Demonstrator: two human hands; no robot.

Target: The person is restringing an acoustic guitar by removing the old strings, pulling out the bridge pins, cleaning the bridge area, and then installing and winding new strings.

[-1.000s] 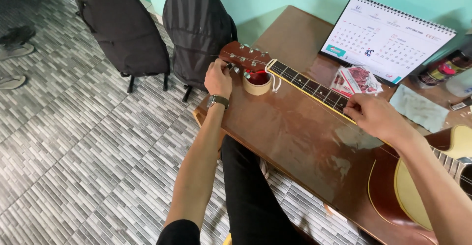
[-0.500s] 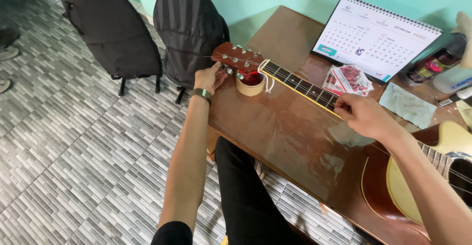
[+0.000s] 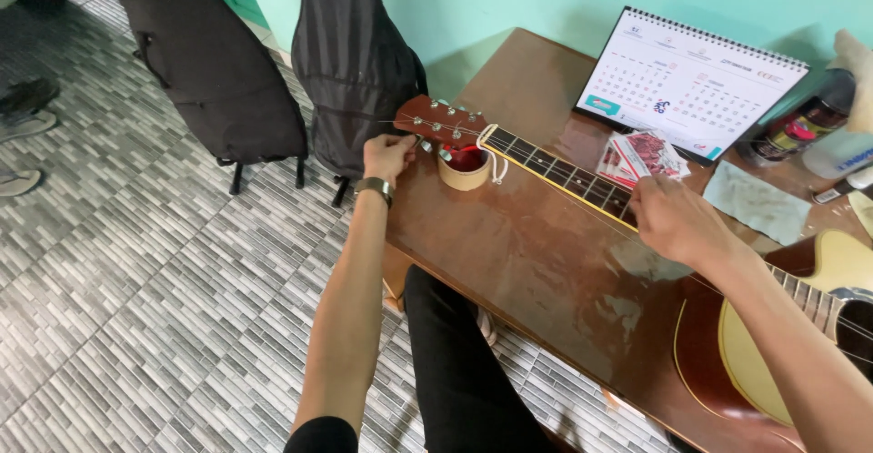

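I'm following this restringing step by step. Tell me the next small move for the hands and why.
Probably a small turn of the tuning peg with the left hand, since its fingers sit at the headstock. The right hand holds a string on the neck, which rests on a tape roll.

The scene was evenly and brightly lit by soft daylight, with no hard shadows. The glossy brown table (image 3: 546, 262) threw back a pale glare near the centre and just below the calendar (image 3: 691, 85), where the white page mirrored faintly in the varnish. A soft shadow lay under the forearm at lower centre. The black bags (image 3: 355, 62) at the upper left stayed dark, with little detail. Focus was sharp across most of the frame; the floor tiles (image 3: 118, 298) bowed slightly toward the left edge from wide-lens distortion.
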